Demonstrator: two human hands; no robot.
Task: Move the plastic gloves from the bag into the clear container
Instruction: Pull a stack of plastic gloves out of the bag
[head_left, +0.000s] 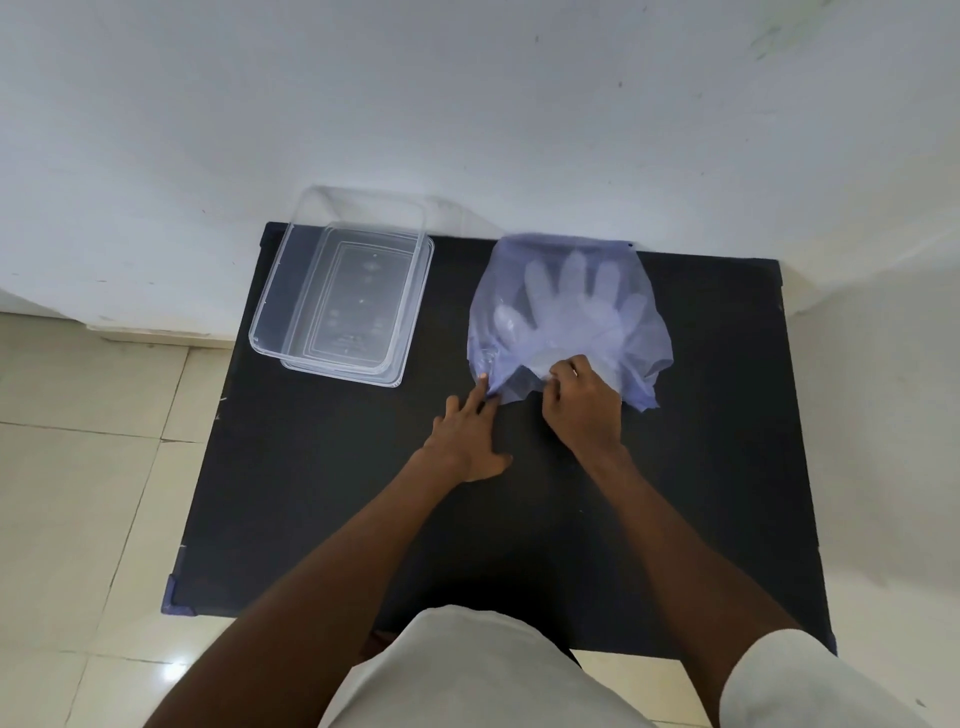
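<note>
A thin bluish plastic bag (639, 291) lies flat on the right half of the black table (322, 493). Clear plastic gloves (571, 306) show through it, fingers pointing away from me. My right hand (582, 405) pinches the bag's near edge at its mouth. My left hand (470, 431) lies flat on the table with its fingertips pressing the bag's left near corner. The clear container (291, 291) stands at the table's back left with nothing inside; it seems to rest on its lid.
A white wall rises just behind the table. Pale floor tiles (88, 467) lie to the left and right. My light-coloured clothing (467, 675) covers the table's near edge.
</note>
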